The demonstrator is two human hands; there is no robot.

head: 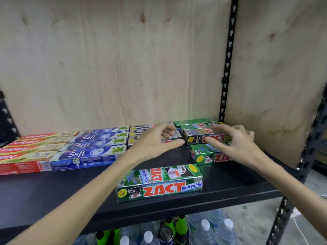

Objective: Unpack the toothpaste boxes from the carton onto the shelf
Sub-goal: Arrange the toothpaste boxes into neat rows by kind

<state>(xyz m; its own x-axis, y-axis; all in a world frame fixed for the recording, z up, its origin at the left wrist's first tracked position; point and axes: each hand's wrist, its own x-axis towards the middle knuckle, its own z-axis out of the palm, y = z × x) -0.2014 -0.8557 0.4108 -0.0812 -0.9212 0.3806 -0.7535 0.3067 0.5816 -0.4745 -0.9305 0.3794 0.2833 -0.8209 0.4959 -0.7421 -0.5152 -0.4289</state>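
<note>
On the black shelf [53,190] lie rows of toothpaste boxes: red Colgate boxes [26,152] at the left, blue Safi boxes [92,147] beside them, silver Zact boxes [141,129] and green Zact boxes [196,122] at the back right. A silver-ended Zact box [196,139] lies between my hands. My left hand [155,142] hovers with fingers spread over the silver boxes. My right hand [233,144] is spread over a green Zact box [203,155]. Another green Zact box [159,182] lies alone near the shelf's front edge. The carton is out of view.
A plywood back panel [123,59] closes the shelf behind. Black slotted uprights [228,59] stand at the right. Below the shelf are water bottles [205,230] and green-capped bottles [180,225]. Bare shelf surface lies in front of the Colgate and Safi rows.
</note>
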